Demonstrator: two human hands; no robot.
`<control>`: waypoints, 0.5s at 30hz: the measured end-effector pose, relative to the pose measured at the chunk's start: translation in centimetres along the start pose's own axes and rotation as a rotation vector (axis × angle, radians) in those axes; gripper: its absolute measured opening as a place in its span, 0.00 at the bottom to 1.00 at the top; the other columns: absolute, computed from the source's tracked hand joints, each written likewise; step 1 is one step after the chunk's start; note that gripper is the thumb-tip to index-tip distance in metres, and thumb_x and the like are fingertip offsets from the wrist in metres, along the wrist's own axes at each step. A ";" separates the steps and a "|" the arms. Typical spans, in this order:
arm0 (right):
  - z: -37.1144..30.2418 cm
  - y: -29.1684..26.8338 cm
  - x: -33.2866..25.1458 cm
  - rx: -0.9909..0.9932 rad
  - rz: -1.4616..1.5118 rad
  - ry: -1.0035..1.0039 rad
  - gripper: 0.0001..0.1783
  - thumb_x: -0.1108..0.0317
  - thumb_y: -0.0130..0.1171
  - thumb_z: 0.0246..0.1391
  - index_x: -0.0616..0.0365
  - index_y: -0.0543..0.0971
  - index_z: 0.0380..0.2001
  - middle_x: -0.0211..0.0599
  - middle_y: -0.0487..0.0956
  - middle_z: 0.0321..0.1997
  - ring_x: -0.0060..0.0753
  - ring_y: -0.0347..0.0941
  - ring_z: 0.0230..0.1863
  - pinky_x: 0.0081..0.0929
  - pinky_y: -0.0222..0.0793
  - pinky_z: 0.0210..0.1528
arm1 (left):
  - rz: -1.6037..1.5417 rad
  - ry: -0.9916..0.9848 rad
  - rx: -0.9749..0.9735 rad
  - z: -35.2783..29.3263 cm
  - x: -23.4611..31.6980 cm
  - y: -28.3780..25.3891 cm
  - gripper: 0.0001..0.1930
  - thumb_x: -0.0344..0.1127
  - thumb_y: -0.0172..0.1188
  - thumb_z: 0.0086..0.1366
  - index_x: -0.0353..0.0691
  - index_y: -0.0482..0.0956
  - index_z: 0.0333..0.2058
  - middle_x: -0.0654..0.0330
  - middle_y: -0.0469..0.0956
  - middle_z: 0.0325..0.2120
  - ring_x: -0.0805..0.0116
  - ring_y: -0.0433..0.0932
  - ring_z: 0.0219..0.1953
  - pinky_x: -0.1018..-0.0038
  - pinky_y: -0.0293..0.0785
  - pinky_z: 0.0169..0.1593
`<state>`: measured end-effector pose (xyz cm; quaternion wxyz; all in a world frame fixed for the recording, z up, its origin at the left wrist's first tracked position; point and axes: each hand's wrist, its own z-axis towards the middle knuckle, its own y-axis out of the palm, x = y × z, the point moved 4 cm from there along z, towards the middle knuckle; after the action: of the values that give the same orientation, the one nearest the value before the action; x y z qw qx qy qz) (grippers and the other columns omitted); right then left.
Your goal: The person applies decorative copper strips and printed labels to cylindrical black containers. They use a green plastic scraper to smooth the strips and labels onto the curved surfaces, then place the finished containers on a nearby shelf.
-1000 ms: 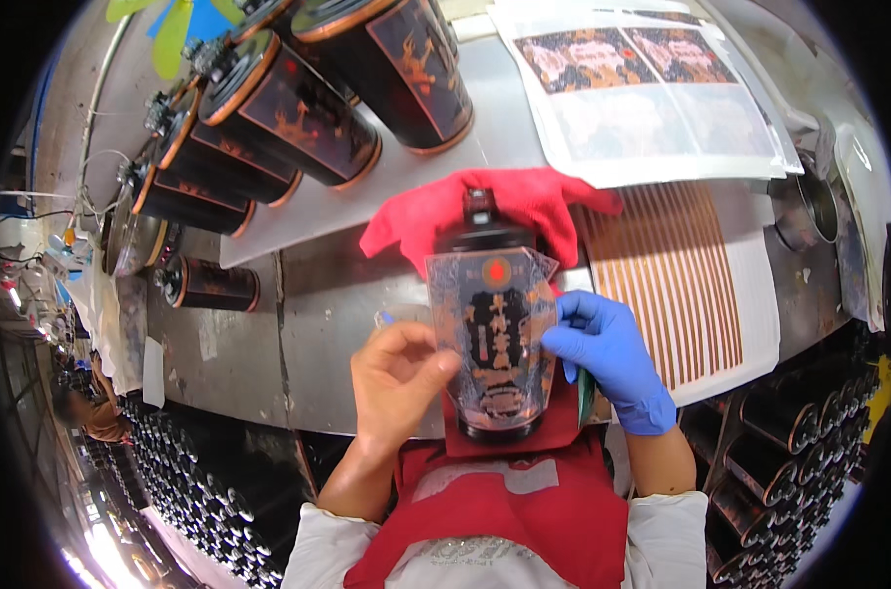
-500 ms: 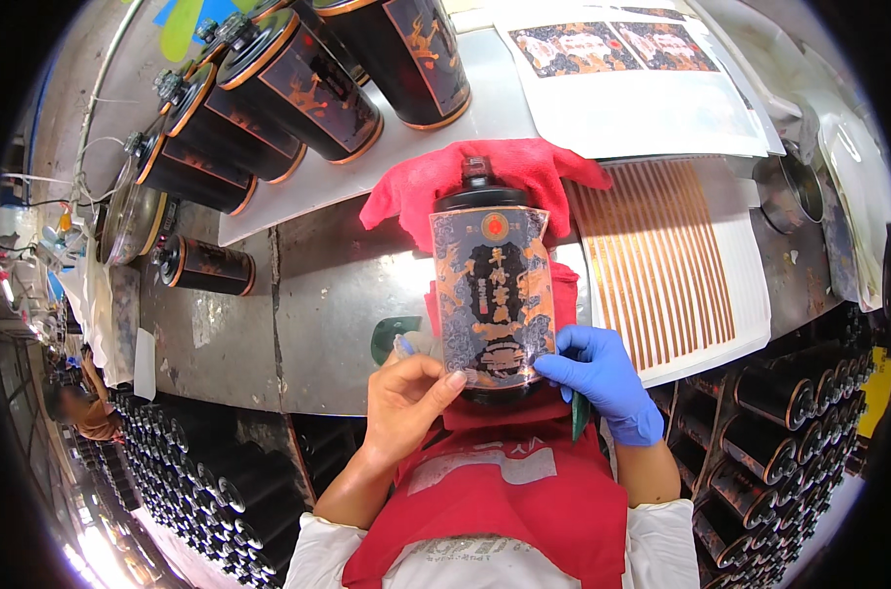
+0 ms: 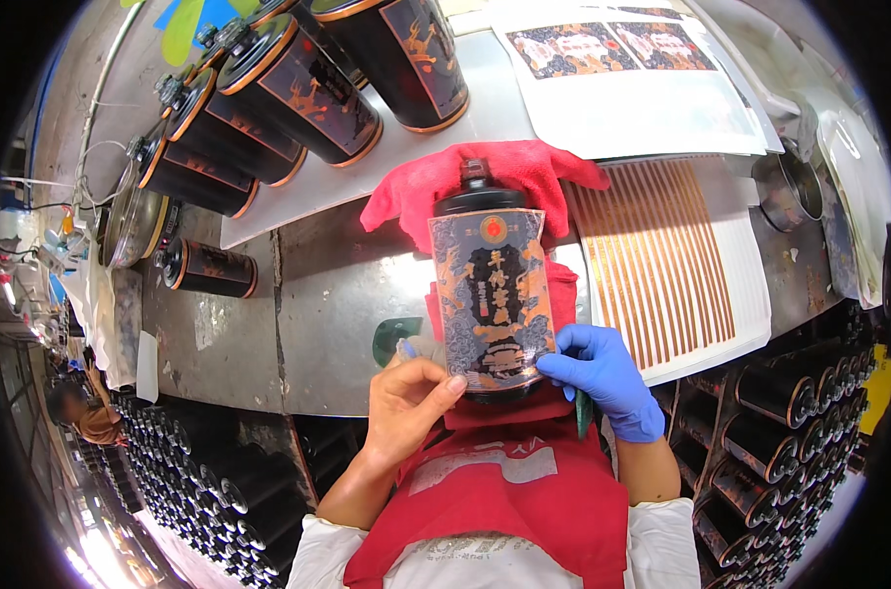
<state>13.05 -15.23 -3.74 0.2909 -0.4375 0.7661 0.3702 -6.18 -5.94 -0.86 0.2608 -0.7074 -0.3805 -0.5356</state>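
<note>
Dark bottle [image 3: 480,200] lies on its side at the near edge of the metal table [image 3: 333,368], neck pointing to the far edge, red cloth [image 3: 392,201] bunched under and around it. Dark, orange-patterned label [image 3: 495,324] spread over its upward face; a strip of black base shows below the label's lower edge.

Left hand [image 3: 406,402], bare: thumb and forefinger pinch the label's lower left corner. Right hand [image 3: 607,378], blue-gloved: thumb and finger pinch the lower right corner. A green piece [image 3: 583,414] shows under the right hand; cannot tell whether it is gripped too.

On handling, my judgement: label sits roughly square to the bottle, so matching the two pinches in height matters most. Sight the label's lower edge against the base rim. Light, even tension; a hard pull from one side would likely skew or crease a sheet this thin. Cannot tell how much of it touches the bottle, so best treat the upper corners as loose. Fingertips belong on the margin, off the pattern. Cloth looks soft enough to let the bottle roll; sideways pushes best avoided.

Nearby: second green piece [image 3: 396,341] beside the left hand, toward the table's near edge. Striped sheet [image 3: 661,265] right of the cloth, reaching the near edge. Small bottle [image 3: 210,269] lying toward the left end.
</note>
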 end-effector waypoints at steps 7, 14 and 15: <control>-0.1 -0.2 0.0 0.014 -0.047 -0.021 0.07 0.69 0.62 0.48 0.61 0.76 0.29 0.26 0.74 0.21 0.12 0.67 0.18 0.10 0.61 0.19 | -0.188 -0.039 -0.066 0.6 -0.6 -0.5 0.11 0.33 0.61 0.57 0.32 0.72 0.34 0.62 0.74 0.28 0.75 0.72 0.31 0.79 0.68 0.38; 3.0 -0.6 -3.5 0.048 0.073 -0.203 0.12 0.67 0.59 0.51 0.62 0.75 0.37 0.26 0.75 0.27 0.12 0.65 0.19 0.10 0.61 0.22 | -0.219 0.127 0.069 5.1 1.6 0.0 0.15 0.30 0.61 0.57 0.35 0.71 0.42 0.62 0.73 0.35 0.77 0.71 0.35 0.79 0.67 0.41; 3.5 -0.4 -4.1 0.051 0.094 -0.227 0.13 0.66 0.60 0.50 0.62 0.75 0.37 0.26 0.75 0.27 0.12 0.65 0.19 0.10 0.61 0.22 | -0.239 0.154 0.093 6.0 1.7 0.1 0.16 0.30 0.61 0.57 0.36 0.70 0.44 0.61 0.73 0.36 0.77 0.71 0.34 0.81 0.68 0.38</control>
<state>15.71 -10.60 -2.70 0.3693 -0.3487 0.7571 0.4109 -2.50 -0.95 -0.98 0.2562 -0.6011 -0.4651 -0.5972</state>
